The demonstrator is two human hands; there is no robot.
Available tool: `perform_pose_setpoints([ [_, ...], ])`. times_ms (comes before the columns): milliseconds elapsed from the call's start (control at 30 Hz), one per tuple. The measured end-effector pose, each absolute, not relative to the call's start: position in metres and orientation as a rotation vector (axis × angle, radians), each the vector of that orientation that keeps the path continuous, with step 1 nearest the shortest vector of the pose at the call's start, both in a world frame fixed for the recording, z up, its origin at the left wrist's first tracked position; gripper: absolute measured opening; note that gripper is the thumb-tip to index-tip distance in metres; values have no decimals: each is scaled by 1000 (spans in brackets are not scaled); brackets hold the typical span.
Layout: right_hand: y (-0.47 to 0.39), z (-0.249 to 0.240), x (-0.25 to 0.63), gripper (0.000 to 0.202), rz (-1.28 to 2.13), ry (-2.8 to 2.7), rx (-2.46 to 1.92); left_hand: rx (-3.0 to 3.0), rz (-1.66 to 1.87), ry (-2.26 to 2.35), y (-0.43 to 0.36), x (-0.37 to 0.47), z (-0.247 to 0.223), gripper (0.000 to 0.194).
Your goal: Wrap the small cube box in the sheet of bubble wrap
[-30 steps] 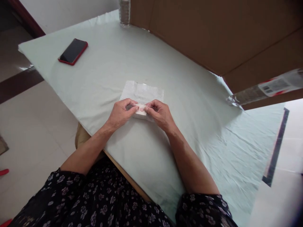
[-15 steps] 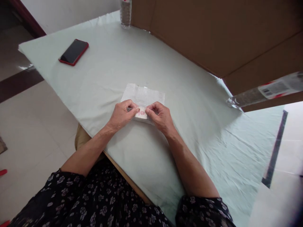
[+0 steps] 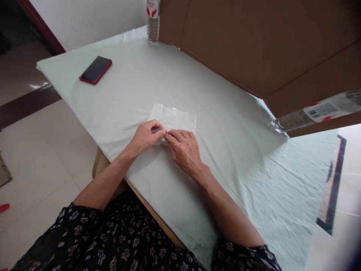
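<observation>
A flat white packet [image 3: 180, 118] lies on the pale green cloth, its near edge largely covered by my fingers. My left hand [image 3: 148, 136] pinches that near edge between thumb and forefinger, leaving a gap behind the fingertips. From the right, my right hand [image 3: 183, 148] is closed over the same edge, its fingers together and its fingertips meeting the left ones. Its thumb is mostly tucked out of sight. What exactly sits between the touching fingertips is too small to make out.
A phone in a red case [image 3: 96, 70] lies at the far left of the cloth-covered table [image 3: 225, 109]. A large cardboard panel [image 3: 239, 41] stands at the back right. One clear bottle [image 3: 153, 22] is at its left end, another bottle [image 3: 316, 111] at its right.
My right hand has turned over and shifted left, bringing its fingertips against the left ones. It now covers the red marks on the packet's near edge. The view has shifted slightly.
</observation>
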State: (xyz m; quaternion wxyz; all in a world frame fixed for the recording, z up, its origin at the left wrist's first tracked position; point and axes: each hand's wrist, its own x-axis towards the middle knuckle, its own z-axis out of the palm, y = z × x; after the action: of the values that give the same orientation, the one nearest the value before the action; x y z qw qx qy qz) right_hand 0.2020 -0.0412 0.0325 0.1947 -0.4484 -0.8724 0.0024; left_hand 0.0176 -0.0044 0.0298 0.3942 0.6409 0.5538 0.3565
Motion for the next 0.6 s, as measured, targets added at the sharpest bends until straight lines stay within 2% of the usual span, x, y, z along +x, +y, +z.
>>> perform_pose_setpoints([
  [133, -40, 26, 198, 24, -151, -2508, -1284, 1685, 856, 1488, -8, -4, 34, 39],
  [367, -36, 28, 193, 23, -372, -2609, -1307, 1759, 695, 1768, -5, -9, 31, 37],
  [467, -34, 28, 192, 23, -404, -2640, -1292, 1701, 587, 1857, -7, -14, 34, 50],
  [600, -30, 30, 190, 23, -431, -2674, -1265, 1514, 444, 1755, -8, -19, 42, 63],
])
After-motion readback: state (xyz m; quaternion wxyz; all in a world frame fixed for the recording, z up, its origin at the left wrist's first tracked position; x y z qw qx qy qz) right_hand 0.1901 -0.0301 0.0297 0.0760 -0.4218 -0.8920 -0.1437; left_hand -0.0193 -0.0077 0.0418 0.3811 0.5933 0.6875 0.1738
